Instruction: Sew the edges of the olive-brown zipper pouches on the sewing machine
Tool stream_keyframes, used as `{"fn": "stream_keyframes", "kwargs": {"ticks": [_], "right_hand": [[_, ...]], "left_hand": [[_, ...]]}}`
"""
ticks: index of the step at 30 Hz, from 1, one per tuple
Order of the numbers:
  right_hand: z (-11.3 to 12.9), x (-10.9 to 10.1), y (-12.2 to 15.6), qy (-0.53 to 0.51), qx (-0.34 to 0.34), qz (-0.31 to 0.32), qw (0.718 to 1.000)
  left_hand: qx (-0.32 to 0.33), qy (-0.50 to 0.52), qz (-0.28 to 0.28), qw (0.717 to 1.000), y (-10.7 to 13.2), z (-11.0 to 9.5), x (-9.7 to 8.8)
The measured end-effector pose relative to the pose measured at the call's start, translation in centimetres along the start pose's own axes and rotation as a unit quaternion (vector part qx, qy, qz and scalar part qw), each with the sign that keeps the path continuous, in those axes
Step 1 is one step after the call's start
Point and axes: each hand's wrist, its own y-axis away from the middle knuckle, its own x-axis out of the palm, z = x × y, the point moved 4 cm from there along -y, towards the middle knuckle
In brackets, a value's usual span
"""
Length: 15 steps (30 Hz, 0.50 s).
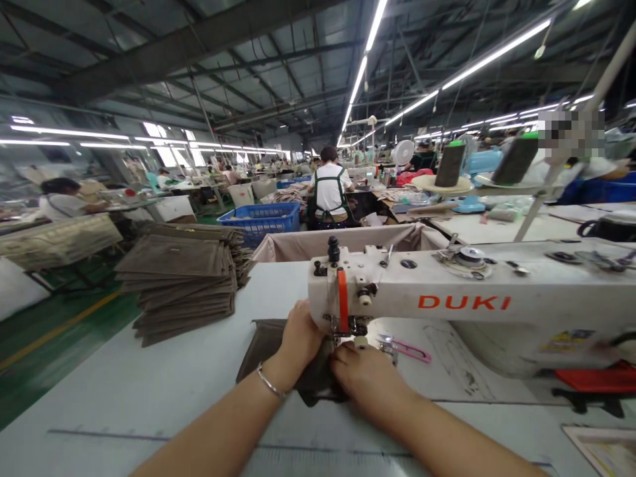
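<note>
Dark grey-brown flat fabric piece (271, 344) lay limp under the white sewing machine (447, 305); left hand (299, 338) and right hand (365, 371) pressed it, fingers curled.

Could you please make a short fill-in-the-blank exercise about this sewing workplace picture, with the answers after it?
1. The white sewing machine carries the word ____ in red letters.
2. The left hand and right hand both press on a piece of dark ____ under the needle.
3. The left wrist wears a thin metal ____.
4. Behind the stack of brown pieces stands a ____ plastic basket.

Answers: DUKI; fabric; bracelet; blue
</note>
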Motion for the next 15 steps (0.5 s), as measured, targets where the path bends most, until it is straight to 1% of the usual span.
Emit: {"fn": "stream_keyframes", "kwargs": {"ticks": [3, 6, 8, 12, 15], "right_hand": [[0.0, 0.1, 1.5, -0.006, -0.005, -0.001, 1.0], [0.5, 0.6, 2.7, -0.016, -0.005, -0.011, 1.0], [0.8, 0.8, 3.1, -0.025, 0.0, -0.03, 0.999], [1.1, 0.7, 3.2, -0.03, -0.007, -0.073, 0.997], [1.3, 0.5, 3.2, -0.032, -0.027, -0.079, 0.996]], "left_hand": [[0.021, 0.01, 0.008, 1.0, 1.2, -0.4, 0.7], [0.06, 0.017, 0.02, 0.998, 3.3, -0.6, 0.8], [0.092, 0.022, 0.032, 0.995, 4.3, -0.8, 0.8], [0.133, 0.026, 0.054, 0.989, 5.1, -0.9, 0.8], [0.154, 0.018, 0.058, 0.986, 5.2, -1.0, 0.7]]}}
